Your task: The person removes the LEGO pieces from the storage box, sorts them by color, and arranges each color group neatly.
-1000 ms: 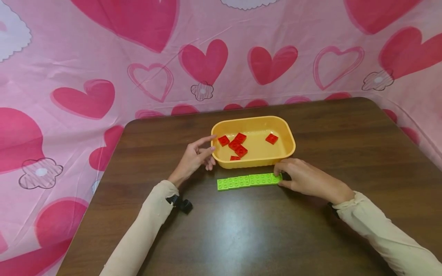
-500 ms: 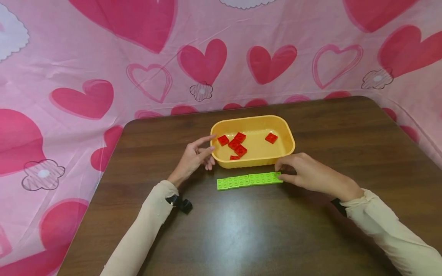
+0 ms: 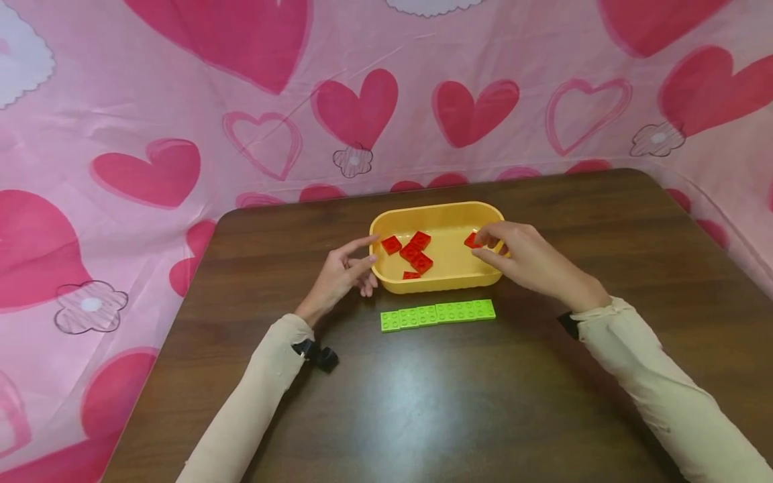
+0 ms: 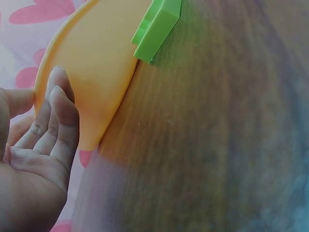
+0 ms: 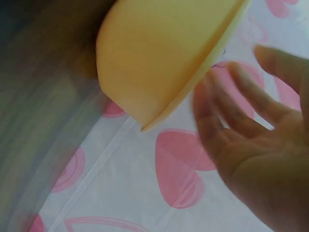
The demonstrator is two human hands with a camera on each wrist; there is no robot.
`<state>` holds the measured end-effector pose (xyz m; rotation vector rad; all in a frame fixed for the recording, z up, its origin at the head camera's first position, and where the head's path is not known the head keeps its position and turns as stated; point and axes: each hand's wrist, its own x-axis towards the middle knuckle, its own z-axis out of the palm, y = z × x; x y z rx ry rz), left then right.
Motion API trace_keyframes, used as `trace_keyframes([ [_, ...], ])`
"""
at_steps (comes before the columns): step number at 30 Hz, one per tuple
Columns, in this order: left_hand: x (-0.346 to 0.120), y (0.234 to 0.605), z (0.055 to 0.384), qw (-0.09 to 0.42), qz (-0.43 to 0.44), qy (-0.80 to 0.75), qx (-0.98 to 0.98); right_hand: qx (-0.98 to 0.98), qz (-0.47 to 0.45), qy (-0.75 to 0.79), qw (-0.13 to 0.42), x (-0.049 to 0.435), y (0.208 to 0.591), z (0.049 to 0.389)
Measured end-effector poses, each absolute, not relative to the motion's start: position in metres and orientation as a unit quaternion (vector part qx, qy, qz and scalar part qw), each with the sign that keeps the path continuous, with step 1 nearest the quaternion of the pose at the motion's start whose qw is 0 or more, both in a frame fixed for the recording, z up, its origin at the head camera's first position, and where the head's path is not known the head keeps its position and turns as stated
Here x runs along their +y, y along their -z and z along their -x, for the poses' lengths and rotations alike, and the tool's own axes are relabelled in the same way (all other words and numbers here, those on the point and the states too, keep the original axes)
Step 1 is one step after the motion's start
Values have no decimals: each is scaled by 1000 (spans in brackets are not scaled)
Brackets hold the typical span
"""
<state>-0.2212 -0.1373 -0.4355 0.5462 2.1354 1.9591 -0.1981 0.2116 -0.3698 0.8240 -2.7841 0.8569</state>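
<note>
A yellow tub (image 3: pixel 441 284) stands on the table with several flat red toy bricks (image 3: pixel 421 262) inside. My left hand (image 3: pixel 335 275) touches the tub's left rim with thumb and index finger fairly straight; its other fingers hang below, outside the wall. My right hand (image 3: pixel 531 258) reaches over the right rim, thumb and fingers apart. Its fingertips are beside a single red brick (image 3: pixel 471 240), partly covered by them. In the right wrist view the hand is blurred, and no brick shows between its fingers. A row of lime green bricks (image 3: pixel 437 315) lies in front of the tub.
The brown wooden table (image 3: pixel 386 416) has a rounded far edge close behind the tub. A pink cloth with hearts (image 3: pixel 362 40) hangs behind it. In the left wrist view a green brick end (image 4: pixel 157 34) appears near the tub's wall.
My right hand has left the right end of the green row and moved up over the tub's right side to the lone red brick. The left hand has stayed at the rim.
</note>
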Motion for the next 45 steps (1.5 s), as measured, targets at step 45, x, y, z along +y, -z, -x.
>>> trace_keyframes([
  [45, -133, 435, 219, 99, -186, -671, 711, -961, -222, -156, -61, 187, 387, 233],
])
